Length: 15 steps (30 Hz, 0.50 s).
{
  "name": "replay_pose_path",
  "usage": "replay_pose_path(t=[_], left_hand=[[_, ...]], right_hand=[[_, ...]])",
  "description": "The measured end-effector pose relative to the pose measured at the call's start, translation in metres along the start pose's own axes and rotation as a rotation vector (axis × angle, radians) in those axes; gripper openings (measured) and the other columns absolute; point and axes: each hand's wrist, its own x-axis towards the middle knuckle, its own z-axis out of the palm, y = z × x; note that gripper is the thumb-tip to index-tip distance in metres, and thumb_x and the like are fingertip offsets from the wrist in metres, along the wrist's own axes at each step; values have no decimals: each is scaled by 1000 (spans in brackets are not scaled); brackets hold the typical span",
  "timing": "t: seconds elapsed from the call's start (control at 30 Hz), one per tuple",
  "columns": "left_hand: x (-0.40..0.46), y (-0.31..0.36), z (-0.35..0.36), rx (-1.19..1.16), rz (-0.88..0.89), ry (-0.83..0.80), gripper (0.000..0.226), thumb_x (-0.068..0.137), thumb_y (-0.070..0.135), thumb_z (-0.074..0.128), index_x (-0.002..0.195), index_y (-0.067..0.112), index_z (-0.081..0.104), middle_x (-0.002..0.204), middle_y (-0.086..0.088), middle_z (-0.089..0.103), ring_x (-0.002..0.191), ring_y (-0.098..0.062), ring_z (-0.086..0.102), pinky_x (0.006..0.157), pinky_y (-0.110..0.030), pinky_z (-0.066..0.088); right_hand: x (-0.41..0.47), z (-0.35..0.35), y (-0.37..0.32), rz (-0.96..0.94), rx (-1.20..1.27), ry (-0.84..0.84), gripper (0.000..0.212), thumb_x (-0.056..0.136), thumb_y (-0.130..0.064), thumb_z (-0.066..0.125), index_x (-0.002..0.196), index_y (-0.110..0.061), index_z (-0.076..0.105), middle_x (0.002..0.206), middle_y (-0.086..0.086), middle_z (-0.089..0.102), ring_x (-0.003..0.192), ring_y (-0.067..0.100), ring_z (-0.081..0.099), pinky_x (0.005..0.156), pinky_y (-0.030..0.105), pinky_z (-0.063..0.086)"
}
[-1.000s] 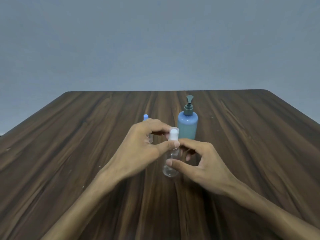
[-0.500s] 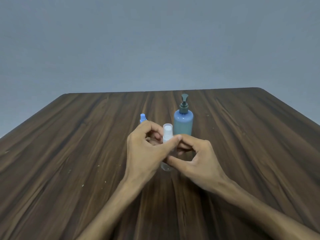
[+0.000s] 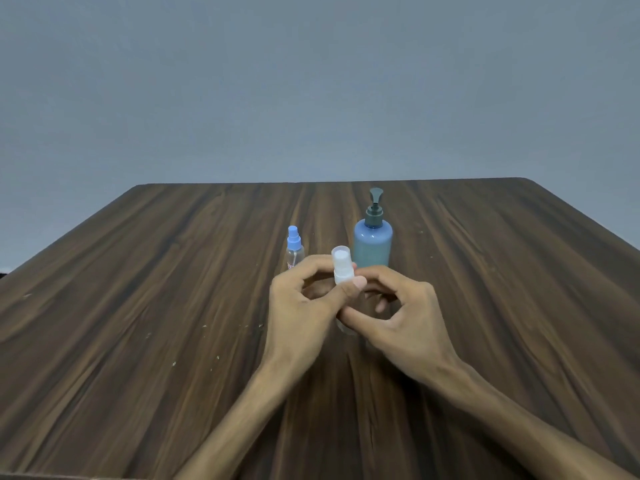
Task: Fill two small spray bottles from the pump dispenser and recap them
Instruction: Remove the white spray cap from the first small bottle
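A small clear spray bottle with a white cap stands upright at the table's middle, between both hands. My left hand pinches the white cap with thumb and fingers. My right hand holds the clear body below, which is mostly hidden. Just behind stands the blue pump dispenser with a dark green pump head. To its left stands a second small clear spray bottle with a blue cap, untouched.
The dark wooden table spreads wide on both sides, with a few pale crumbs near the left forearm. Its far edge runs in front of a plain grey wall.
The left hand's fingers have shifted round the white cap while the right hand kept hold of the bottle. The camera view shifted a little; the dispenser and blue-capped bottle stayed put.
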Motion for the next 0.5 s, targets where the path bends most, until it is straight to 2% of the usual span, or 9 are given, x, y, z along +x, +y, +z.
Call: replay_pose_path(t=[0.1, 0.17, 0.23, 0.3, 0.4, 0.5], left_hand=[[2, 2, 7, 11, -13, 96, 25, 82, 0, 91, 87, 4, 66, 71, 10, 71, 63, -2, 69, 61, -18, 54], [3, 2, 13, 37, -8, 82, 23, 86, 12, 89, 92, 10, 67, 75, 14, 66, 66, -1, 61, 61, -23, 52], [1, 1, 17, 61, -2, 15, 17, 90, 27, 79, 101, 15, 73, 92, 8, 70, 80, -5, 70, 73, -30, 58], [-2, -2, 17, 37, 9, -50, 19, 95, 30, 71, 108, 16, 75, 103, -3, 68, 91, -12, 75, 79, -31, 60], [-5, -4, 12, -7, 59, -55, 24, 97, 20, 60, 114, 15, 77, 108, -4, 68, 95, -11, 73, 79, -21, 56], [-4, -6, 9, -11, 94, 33, 14, 94, 17, 71, 104, 14, 79, 102, -4, 73, 93, -23, 71, 78, -27, 56]], right_hand=[[-3, 2, -2, -45, -23, -12, 35, 81, -37, 81, 110, -18, 78, 94, -12, 78, 83, 15, 72, 66, 34, 57], [-3, 1, -2, -41, -12, -27, 35, 82, -34, 83, 111, -17, 77, 93, -8, 77, 77, 20, 70, 65, 39, 57], [-3, 0, -1, -42, -12, -22, 41, 82, -38, 81, 120, -21, 77, 93, -7, 78, 71, 23, 68, 62, 41, 57], [-3, -1, 0, -23, 2, -7, 46, 80, -45, 79, 120, -23, 78, 93, -10, 80, 64, 22, 67, 59, 39, 56], [0, -1, 4, -2, 28, 34, 42, 78, -47, 79, 111, -21, 79, 91, -14, 79, 71, 13, 71, 60, 20, 51], [2, -2, 4, -15, 7, 54, 37, 78, -46, 80, 106, -21, 79, 91, -16, 79, 77, 8, 72, 62, 12, 46]])
